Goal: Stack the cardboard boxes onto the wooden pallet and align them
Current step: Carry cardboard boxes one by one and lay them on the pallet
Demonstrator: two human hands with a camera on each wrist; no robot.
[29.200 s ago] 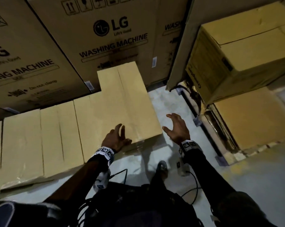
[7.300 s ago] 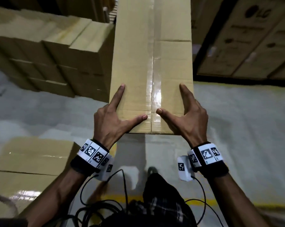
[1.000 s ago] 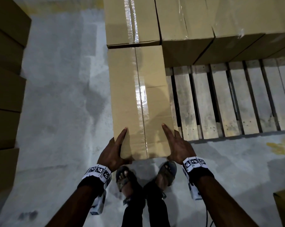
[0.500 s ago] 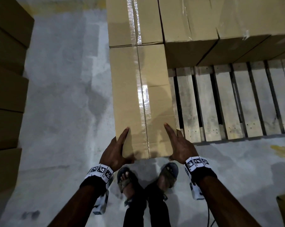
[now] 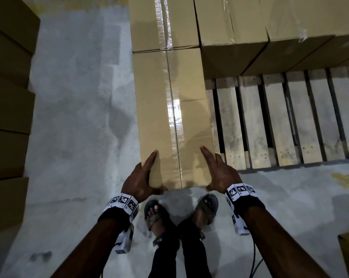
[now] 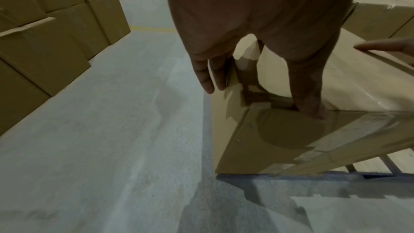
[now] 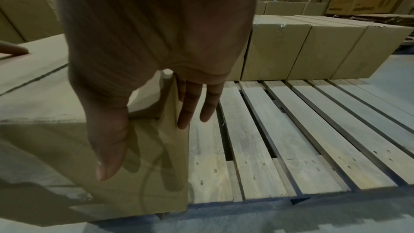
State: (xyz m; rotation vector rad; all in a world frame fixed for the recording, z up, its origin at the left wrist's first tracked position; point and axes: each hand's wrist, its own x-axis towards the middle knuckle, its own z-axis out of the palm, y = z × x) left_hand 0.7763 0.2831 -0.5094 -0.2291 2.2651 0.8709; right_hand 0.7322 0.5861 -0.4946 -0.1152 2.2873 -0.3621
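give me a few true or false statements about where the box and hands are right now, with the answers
1. The long brown cardboard box rests on the slatted wooden pallet. True.
2. The left hand hangs free of the box. False: it touches the near left corner.
3. The right hand has straight fingers on the near right corner. True.
4. The pallet is fully covered. False: bare slats show right of the box.
5. The box's far end meets another taped cardboard box. True.

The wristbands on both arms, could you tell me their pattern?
Black-and-white square markers on the wristbands, clearest in the head view.
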